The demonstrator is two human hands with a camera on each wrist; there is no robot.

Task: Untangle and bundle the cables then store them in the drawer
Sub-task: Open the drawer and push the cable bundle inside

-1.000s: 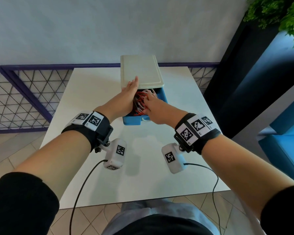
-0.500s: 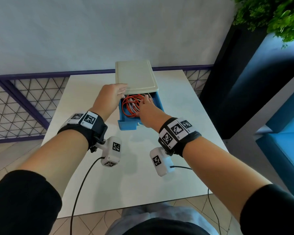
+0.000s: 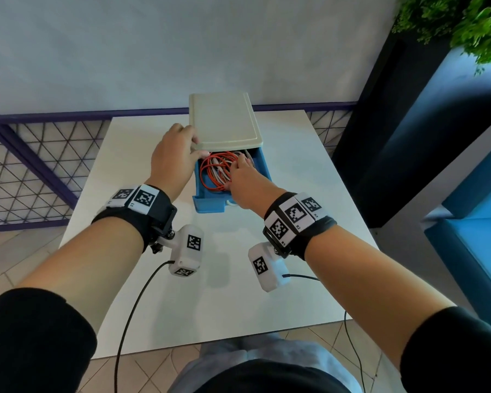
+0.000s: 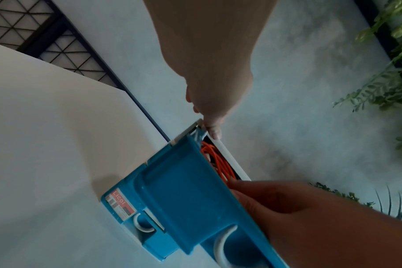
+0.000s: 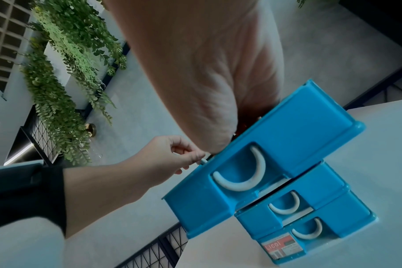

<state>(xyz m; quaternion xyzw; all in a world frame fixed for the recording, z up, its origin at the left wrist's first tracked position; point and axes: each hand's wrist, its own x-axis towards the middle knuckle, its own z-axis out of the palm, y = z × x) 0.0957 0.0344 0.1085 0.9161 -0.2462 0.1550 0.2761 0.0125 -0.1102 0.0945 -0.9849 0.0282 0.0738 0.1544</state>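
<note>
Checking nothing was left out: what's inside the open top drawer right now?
The drawer holds coiled orange and whitish cables. The right hand presses on them and covers part; the cabinet top hides the back.

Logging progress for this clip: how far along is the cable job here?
Nearly done. The orange cables already lie coiled in the pulled-out top drawer. In hand: the right hand reaches into the drawer onto the cables, while the left hand touches the organiser's beige top at its front corner. Left: withdrawing the hand and closing the drawer.
</note>
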